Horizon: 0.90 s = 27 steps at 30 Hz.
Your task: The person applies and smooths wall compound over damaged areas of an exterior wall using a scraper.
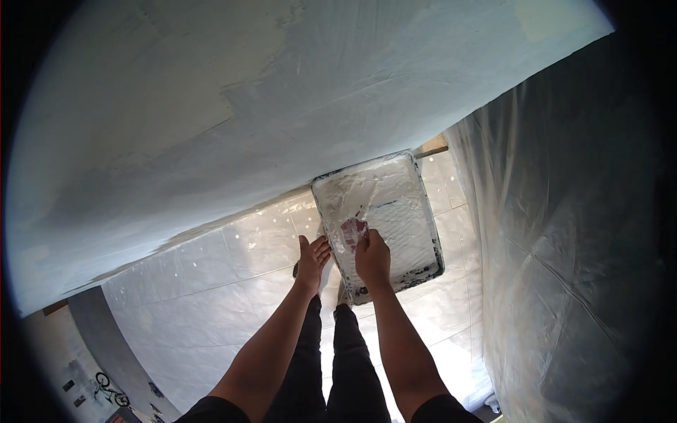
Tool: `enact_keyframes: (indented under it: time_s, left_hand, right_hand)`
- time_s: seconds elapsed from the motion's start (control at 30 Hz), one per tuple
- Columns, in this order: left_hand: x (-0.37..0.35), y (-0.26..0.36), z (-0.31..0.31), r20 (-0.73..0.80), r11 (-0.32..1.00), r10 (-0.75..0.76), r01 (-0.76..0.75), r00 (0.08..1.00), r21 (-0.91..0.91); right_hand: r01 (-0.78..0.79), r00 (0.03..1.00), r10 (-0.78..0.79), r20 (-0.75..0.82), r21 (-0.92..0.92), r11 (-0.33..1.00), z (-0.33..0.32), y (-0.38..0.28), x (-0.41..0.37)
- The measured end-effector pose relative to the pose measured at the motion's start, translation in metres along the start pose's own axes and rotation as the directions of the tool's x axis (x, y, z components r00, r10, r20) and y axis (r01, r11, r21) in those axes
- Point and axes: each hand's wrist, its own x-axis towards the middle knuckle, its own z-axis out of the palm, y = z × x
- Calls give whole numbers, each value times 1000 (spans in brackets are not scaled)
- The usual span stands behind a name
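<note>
A dark-rimmed paint tray (434, 236), its inside coated with thick white paint, is below me. My right hand (372, 259) is closed around a small reddish tool (355, 233) smeared with white; I cannot tell its exact kind. That tool overlaps the ribbed part of the tray in this view. Beside the tray's left rim, my left hand (312, 262) is open, fingers extended and a little apart, holding nothing.
A large wall (211, 127) with patchy white coating fills the upper view. Clear plastic sheeting (536, 247) hangs on the right. Covering (233, 296) with white drips lies over the floor. A bicycle (111, 390) appears at lower left.
</note>
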Motion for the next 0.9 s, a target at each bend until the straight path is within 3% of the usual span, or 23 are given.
enact_keyframes:
  time_s: [0.9]
  left_hand:
    - [-4, -1, 4, 13, 996, -22, 23, 1000, -87]
  right_hand:
    - [49, 999, -51, 17, 83, 995, 10, 0, 1]
